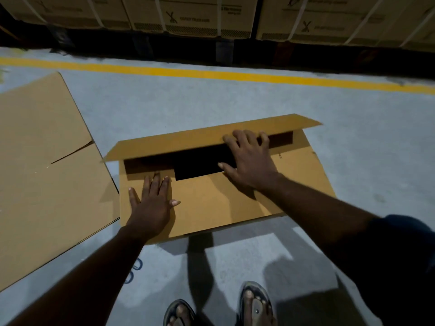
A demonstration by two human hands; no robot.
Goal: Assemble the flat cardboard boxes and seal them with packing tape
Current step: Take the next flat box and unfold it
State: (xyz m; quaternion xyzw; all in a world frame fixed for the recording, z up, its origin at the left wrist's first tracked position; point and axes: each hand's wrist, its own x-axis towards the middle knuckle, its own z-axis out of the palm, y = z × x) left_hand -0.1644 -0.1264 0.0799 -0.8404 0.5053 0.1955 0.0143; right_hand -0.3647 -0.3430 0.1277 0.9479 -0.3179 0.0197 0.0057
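A brown cardboard box (211, 201) stands on the grey floor in front of me, its near flap folded down flat. My left hand (151, 203) lies palm down on that near flap, fingers spread. My right hand (249, 161) rests on the right side, its fingers curled over the edge of the far flap (200, 140), which stands half raised. A dark gap into the box shows between the two flaps. No tape is in view.
A flattened cardboard box (42, 175) lies on the floor to the left, touching the box's left side. A yellow floor line (211, 75) runs across beyond. Strapped cartons (188, 17) are stacked at the back. My sandalled feet (219, 309) stand at the bottom.
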